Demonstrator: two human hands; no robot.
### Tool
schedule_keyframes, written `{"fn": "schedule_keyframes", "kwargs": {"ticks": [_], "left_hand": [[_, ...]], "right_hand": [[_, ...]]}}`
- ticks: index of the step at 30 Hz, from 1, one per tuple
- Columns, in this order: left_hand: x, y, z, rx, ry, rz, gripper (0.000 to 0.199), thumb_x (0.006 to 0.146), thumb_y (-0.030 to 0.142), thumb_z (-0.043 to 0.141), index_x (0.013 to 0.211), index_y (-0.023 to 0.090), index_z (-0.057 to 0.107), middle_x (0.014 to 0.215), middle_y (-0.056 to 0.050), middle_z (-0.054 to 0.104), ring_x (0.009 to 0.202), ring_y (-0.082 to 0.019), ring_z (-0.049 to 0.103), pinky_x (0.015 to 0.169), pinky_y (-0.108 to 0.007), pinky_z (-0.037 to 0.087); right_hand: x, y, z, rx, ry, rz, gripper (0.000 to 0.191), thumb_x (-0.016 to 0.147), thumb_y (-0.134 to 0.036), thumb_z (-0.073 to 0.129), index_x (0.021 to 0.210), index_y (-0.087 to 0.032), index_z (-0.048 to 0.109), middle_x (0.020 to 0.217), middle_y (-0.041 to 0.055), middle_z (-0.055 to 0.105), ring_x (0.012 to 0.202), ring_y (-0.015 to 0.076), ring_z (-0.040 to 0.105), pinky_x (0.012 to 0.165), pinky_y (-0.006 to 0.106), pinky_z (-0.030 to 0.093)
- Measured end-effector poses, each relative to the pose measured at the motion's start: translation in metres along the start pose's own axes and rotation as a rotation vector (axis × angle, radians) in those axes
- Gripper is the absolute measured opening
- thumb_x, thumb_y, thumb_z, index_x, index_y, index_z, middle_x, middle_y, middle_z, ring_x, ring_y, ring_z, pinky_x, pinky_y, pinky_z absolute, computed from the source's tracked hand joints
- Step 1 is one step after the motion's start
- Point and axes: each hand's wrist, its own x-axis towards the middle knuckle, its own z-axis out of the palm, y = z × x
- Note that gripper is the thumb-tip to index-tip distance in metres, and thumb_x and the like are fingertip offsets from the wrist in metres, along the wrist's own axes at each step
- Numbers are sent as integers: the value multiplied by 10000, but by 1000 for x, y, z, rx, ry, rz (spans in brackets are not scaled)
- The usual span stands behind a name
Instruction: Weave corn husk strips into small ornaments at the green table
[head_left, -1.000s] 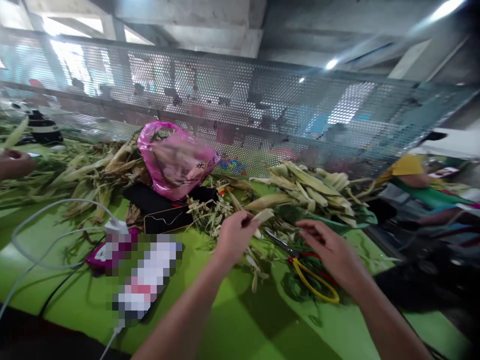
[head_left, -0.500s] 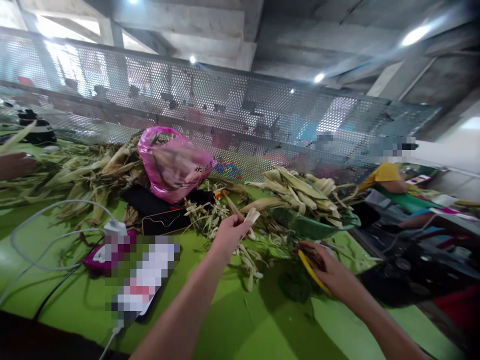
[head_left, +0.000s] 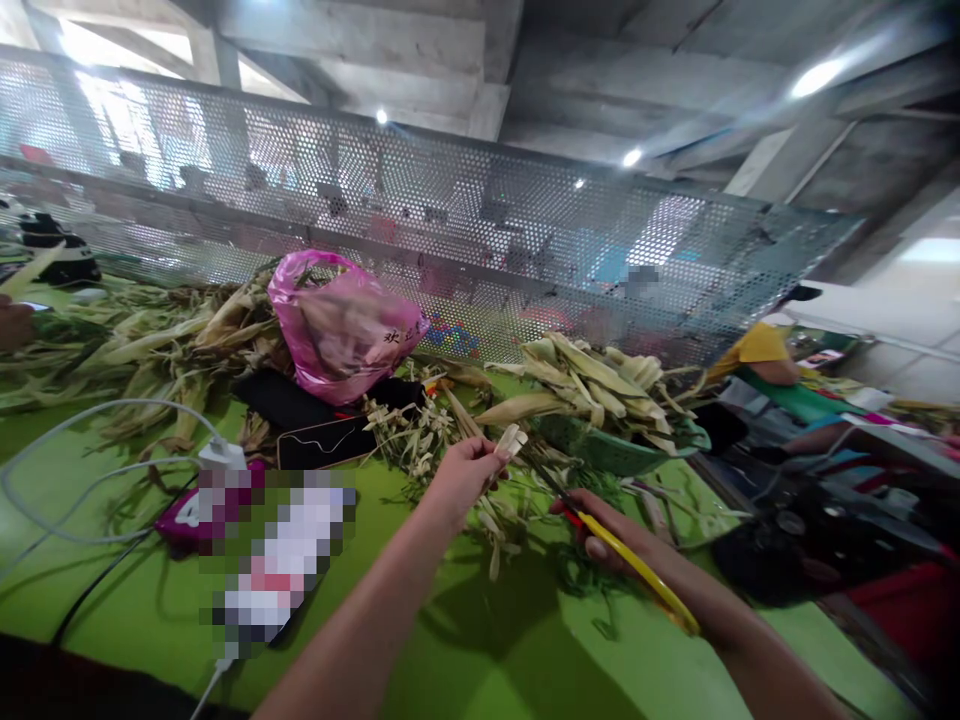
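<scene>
My left hand (head_left: 469, 478) pinches a pale strip of corn husk (head_left: 511, 440) between thumb and fingertips. Wrapped around yellow-handled scissors (head_left: 641, 562) is my right hand (head_left: 600, 525), the dark blades pointing up and left towards the husk strip, slightly apart from it. Under both hands lie small cut husk pieces (head_left: 499, 525) on the green table (head_left: 480, 650). Tangled green strands (head_left: 589, 575) lie beneath the right hand. Just beyond, a green basket (head_left: 622, 448) is heaped with dry corn husks (head_left: 600, 385).
A pink plastic bag (head_left: 341, 330) stands at the back beside a pile of husks (head_left: 165, 340). On the left are a phone (head_left: 289, 560), a purple power strip (head_left: 195, 515) and cables. A perforated metal screen (head_left: 450, 230) runs behind. Another person's hand (head_left: 15, 325) shows at far left.
My right hand has turned the scissors so the blades point at the husk strip and the yellow handle shows fully. My left hand has shifted slightly right with the strip.
</scene>
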Motion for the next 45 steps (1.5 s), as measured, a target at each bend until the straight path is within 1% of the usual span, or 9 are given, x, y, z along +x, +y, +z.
{"fn": "schedule_keyframes", "kwargs": {"ticks": [8, 16, 21, 27, 30, 33, 37, 40, 45], "left_hand": [[3, -8, -1, 82, -139, 23, 275, 645, 362, 700, 636, 156, 518, 569, 19, 541, 474, -58, 377, 503, -222, 256], [3, -4, -5, 112, -145, -2, 292, 621, 373, 718, 635, 151, 528, 549, 28, 525, 477, -60, 374, 512, -226, 259], [0, -2, -4, 134, -136, 0, 311, 620, 408, 710, 654, 142, 552, 577, 17, 535, 501, -66, 383, 521, -224, 269], [-2, 4, -3, 81, -99, 7, 134, 641, 264, 646, 675, 140, 610, 622, 10, 533, 531, -71, 380, 536, -219, 275], [-2, 3, -2, 70, -102, 2, 113, 650, 226, 608, 700, 133, 648, 655, -3, 549, 550, -76, 390, 545, -219, 285], [0, -2, -1, 77, -121, 68, 217, 658, 250, 649, 836, 128, 674, 675, 6, 527, 586, -79, 409, 574, -215, 309], [1, -6, 2, 57, -124, 131, 387, 609, 269, 737, 954, 126, 635, 651, 37, 473, 592, -73, 404, 579, -209, 318], [2, -4, 0, 33, -138, 130, 402, 560, 305, 785, 877, 118, 625, 652, 27, 507, 596, -74, 436, 595, -215, 340], [3, -2, -4, 37, -164, 1, 374, 557, 415, 772, 682, 132, 561, 602, 11, 528, 557, -78, 454, 578, -226, 341]], "right_hand": [[11, -9, 5, 25, -130, -14, 619, 767, -631, 550, 1216, -206, 570, 1049, 104, 620, 969, 278, 567, 800, 328, 475], [18, 14, 8, 4, -98, 22, 522, 735, -565, 606, 1054, -154, 648, 731, 37, 613, 641, 173, 568, 544, 247, 441], [19, 30, 7, -102, 18, 33, 395, 742, -509, 611, 940, -171, 663, 813, 61, 680, 708, 225, 633, 597, 286, 480], [13, 60, -18, -511, 182, 93, 435, 712, -452, 624, 1102, -258, 624, 963, 69, 721, 854, 302, 664, 772, 411, 496], [12, 44, -23, -621, 253, 50, 446, 695, -453, 630, 1088, -244, 643, 1027, 108, 690, 946, 336, 622, 781, 430, 481], [21, 4, -11, -430, 257, -24, 363, 827, -499, 521, 1066, -251, 634, 1088, 91, 655, 952, 282, 603, 802, 377, 464], [44, -37, 18, -120, 156, -71, 309, 840, -501, 525, 875, -211, 627, 798, 24, 635, 749, 196, 568, 674, 287, 442], [58, -40, 32, -31, 198, -105, 299, 796, -480, 587, 722, -190, 581, 667, -11, 547, 654, 154, 494, 619, 263, 403], [61, -29, 34, 116, 236, -113, 296, 788, -473, 594, 724, -185, 569, 672, -10, 530, 670, 150, 478, 639, 263, 409]]}}
